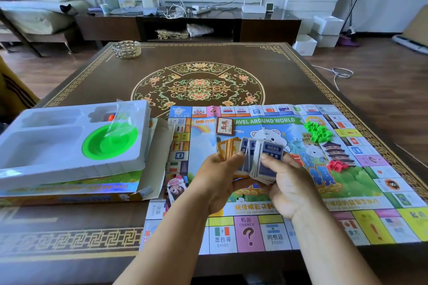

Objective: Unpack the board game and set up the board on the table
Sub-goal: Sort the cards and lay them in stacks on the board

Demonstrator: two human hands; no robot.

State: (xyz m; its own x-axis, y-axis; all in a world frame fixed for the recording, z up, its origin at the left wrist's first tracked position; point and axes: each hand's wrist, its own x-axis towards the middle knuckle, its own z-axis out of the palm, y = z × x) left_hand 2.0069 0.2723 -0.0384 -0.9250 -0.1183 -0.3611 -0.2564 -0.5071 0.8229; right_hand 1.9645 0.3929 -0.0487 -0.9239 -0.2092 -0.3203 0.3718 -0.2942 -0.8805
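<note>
While above the board, cards gripped between left hand and right hand.

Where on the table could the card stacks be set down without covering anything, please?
Bare tabletop lies beyond the board's far edge, between the glass ashtray and the table's right rim. A strip also shows in front of the box. The board's middle is crowded: a lone card, green pieces, red pieces.
</note>
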